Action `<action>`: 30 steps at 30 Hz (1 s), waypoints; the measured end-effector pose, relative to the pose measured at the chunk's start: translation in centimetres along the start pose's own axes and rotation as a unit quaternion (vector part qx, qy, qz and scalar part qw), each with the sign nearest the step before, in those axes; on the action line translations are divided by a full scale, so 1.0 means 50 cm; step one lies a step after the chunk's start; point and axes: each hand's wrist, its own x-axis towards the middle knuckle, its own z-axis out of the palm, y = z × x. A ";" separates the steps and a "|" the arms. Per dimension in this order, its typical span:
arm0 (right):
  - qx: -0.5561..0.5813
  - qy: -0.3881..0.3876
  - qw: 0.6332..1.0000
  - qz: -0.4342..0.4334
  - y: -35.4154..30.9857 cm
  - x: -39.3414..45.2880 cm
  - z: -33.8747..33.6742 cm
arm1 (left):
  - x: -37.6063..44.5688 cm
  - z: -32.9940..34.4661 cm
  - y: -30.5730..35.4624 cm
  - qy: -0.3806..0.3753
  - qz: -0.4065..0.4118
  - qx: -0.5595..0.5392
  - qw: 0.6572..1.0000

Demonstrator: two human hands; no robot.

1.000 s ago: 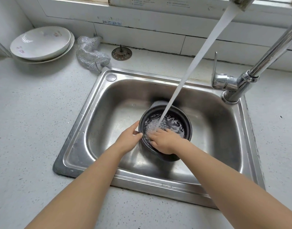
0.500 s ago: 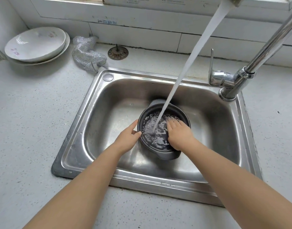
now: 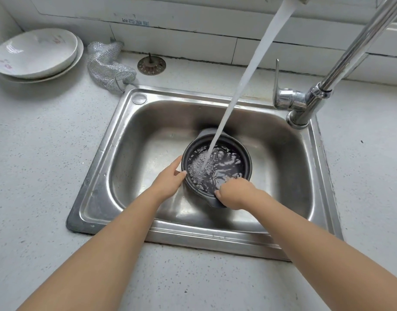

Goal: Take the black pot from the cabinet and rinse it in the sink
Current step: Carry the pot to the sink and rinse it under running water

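Note:
The black pot (image 3: 229,153) stands upright in the steel sink (image 3: 134,140), part full of churning water. A white stream of water (image 3: 249,70) falls slantwise from the top of the frame into it. My left hand (image 3: 168,179) grips the pot's left rim, thumb over the edge. At the pot's near right rim, my right hand (image 3: 234,193) has its fingers dipped inside and its thumb on the outer wall by the near handle.
The chrome tap (image 3: 303,104) with its lever stands at the sink's right back corner. On the counter at the back left lie stacked white plates (image 3: 33,55), a silver mesh scourer (image 3: 107,66) and a sink strainer (image 3: 151,65). A tiled wall runs behind.
My right hand has slid from the pot's right inside wall toward me, to the near right rim. The left hand keeps its hold. The view has shifted slightly.

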 end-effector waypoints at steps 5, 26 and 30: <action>0.065 0.028 0.997 -0.012 -0.007 -0.016 0.008 | -0.001 -0.001 -0.002 -0.001 -0.003 -0.008 1.000; -0.013 0.110 0.991 -0.075 0.043 -0.024 0.016 | -0.007 -0.003 0.000 0.014 0.005 0.021 1.000; -0.093 0.169 0.980 -0.050 0.063 -0.024 0.009 | -0.015 -0.005 0.005 0.010 0.008 0.032 0.999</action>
